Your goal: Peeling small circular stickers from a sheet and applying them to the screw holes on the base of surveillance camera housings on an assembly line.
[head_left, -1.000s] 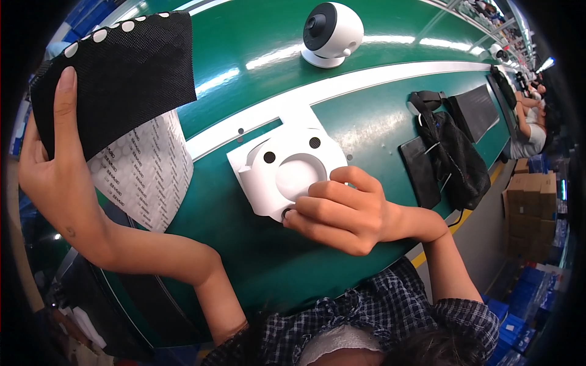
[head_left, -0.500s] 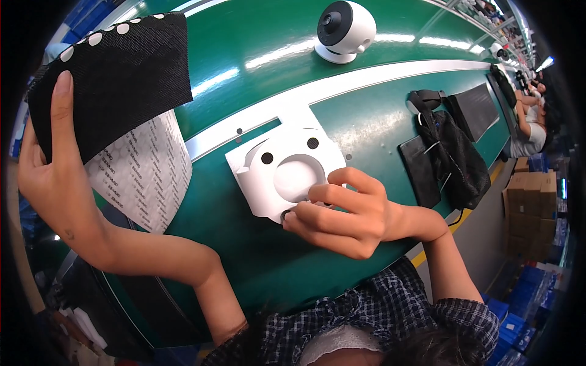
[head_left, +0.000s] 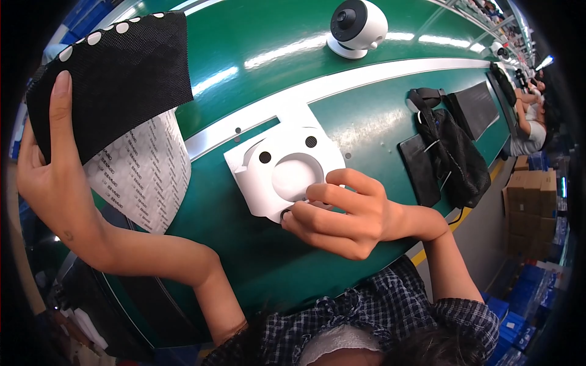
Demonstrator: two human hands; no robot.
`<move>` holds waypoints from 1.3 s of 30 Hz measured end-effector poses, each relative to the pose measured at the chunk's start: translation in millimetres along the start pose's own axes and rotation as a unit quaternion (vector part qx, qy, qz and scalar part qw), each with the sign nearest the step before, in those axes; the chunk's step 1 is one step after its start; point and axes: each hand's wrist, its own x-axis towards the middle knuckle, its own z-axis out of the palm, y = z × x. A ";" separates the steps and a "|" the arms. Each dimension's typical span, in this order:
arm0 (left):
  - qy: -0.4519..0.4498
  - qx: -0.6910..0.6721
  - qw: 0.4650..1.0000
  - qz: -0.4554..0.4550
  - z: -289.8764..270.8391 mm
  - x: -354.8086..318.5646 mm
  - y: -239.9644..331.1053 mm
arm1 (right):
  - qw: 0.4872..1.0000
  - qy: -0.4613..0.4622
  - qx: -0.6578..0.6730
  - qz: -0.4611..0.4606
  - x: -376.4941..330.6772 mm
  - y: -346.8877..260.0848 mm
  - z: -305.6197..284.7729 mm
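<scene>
Left hand (head_left: 59, 171) pinches black sheet (head_left: 125, 91); pale sheet (head_left: 146, 168) below bears rows of small dark print. Right hand (head_left: 349, 213) curls at white part (head_left: 259, 189); pinch hidden, I can't tell.

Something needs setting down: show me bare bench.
Bare green bench lies between the white part and the black bag, beyond the right hand, and between that part and the plaid shirt. Crowded: the left, where the left hand holds a black sheet; the right, with the bag and black pads.
</scene>
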 end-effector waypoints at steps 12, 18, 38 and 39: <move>-0.020 -0.035 0.999 -0.011 -0.7 3.1 1.3 | 0.998 -0.042 0.023 0.036 4.0 -0.4 -5.5; -0.024 0.002 1.000 0.000 -1.1 5.3 0.5 | 0.994 -0.094 0.022 0.052 7.1 -0.7 -9.5; -0.022 0.002 1.000 0.008 1.9 6.9 4.0 | 0.985 -0.139 -0.081 0.057 -6.1 -12.9 -25.8; -0.018 0.010 1.000 0.015 1.9 7.2 3.4 | 0.986 -0.136 -0.081 0.056 -5.1 -13.3 -24.9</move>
